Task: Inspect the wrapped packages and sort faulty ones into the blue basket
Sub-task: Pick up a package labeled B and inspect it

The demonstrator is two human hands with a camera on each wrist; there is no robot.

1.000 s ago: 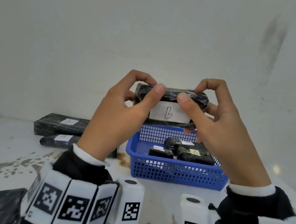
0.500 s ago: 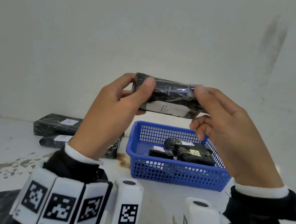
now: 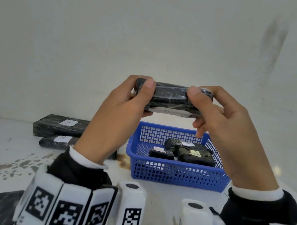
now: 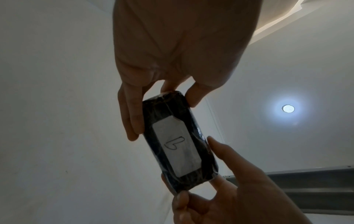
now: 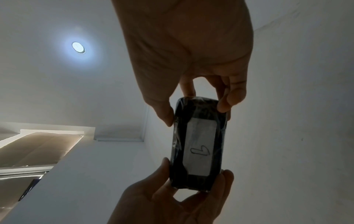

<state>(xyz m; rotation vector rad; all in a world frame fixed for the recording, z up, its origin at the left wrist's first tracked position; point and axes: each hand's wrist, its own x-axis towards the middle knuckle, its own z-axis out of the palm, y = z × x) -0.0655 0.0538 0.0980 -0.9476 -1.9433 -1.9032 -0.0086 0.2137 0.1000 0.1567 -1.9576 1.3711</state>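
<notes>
**Item: wrapped package, under inspection**

Handling: The package (image 3: 170, 100) is a small dark block sealed in glossy film, bearing a white paper label (image 4: 177, 149) with a handwritten mark. It is judged light, since it is carried by fingertips alone, and fairly stiff, as no sag is seen between the two ends. The film is likely slippery; loose folds could tear if pinched hard. The short ends are judged the best places to be gripped, leaving the long faces exposed for checking.

Position: The package is held level in the air, above and behind the blue basket (image 3: 173, 174), label turned downward. Its left end is pinched by the left hand (image 3: 116, 119), thumb on top, fingers beneath. Its right end is pinched likewise by the right hand (image 3: 231, 134).

Surroundings: Several smaller packages (image 3: 195, 155) lie in the basket. Two longer labelled ones (image 3: 58, 129) lie on the table (image 3: 5, 159), left of it.
</notes>
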